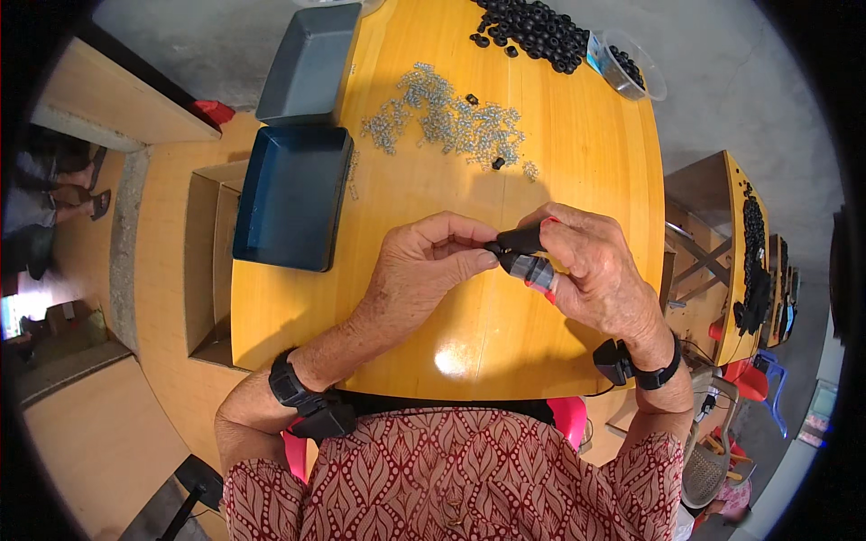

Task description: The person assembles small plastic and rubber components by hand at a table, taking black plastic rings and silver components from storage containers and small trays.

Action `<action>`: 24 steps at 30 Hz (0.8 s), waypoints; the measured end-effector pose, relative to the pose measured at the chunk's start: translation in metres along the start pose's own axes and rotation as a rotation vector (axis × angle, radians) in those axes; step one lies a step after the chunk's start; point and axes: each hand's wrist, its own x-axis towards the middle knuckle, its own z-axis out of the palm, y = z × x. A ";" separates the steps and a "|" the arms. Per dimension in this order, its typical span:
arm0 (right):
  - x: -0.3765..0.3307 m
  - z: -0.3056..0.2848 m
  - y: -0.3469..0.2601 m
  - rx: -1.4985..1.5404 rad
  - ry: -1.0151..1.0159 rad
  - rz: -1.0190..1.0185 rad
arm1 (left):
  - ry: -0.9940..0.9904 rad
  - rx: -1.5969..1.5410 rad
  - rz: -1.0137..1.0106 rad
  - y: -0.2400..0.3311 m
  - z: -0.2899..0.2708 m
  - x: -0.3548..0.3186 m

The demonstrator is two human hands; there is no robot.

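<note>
My left hand is closed over the table, thumb and forefinger pinching a small black part. My right hand meets it from the right. Dark covers sit on its forefinger and thumb, with red bits at their edges, and their tips close on the same black part. The part is mostly hidden between the fingers, so its exact shape cannot be made out. Beyond my hands lies a scattered heap of small clear pieces. Two small black pieces lie among them.
A grey tray and a dark blue tray stand along the left edge. At the far right are a pile of black round parts and a clear tub. Another table stands to the right; a cardboard box is below left.
</note>
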 end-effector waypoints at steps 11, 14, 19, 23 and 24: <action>0.003 0.000 -0.001 0.308 0.137 0.068 | -0.024 -0.075 -0.057 -0.001 -0.003 0.002; -0.005 0.011 0.002 0.109 0.092 -0.061 | -0.041 -0.160 -0.063 -0.003 -0.004 0.002; 0.008 -0.004 0.013 0.200 0.161 0.058 | -0.030 -0.180 -0.120 -0.004 -0.009 0.004; 0.029 0.002 0.050 -0.023 0.159 0.171 | -0.025 -0.216 -0.118 -0.006 -0.011 0.007; 0.031 0.008 0.062 -0.088 0.148 0.114 | -0.024 -0.217 -0.115 -0.006 -0.012 0.007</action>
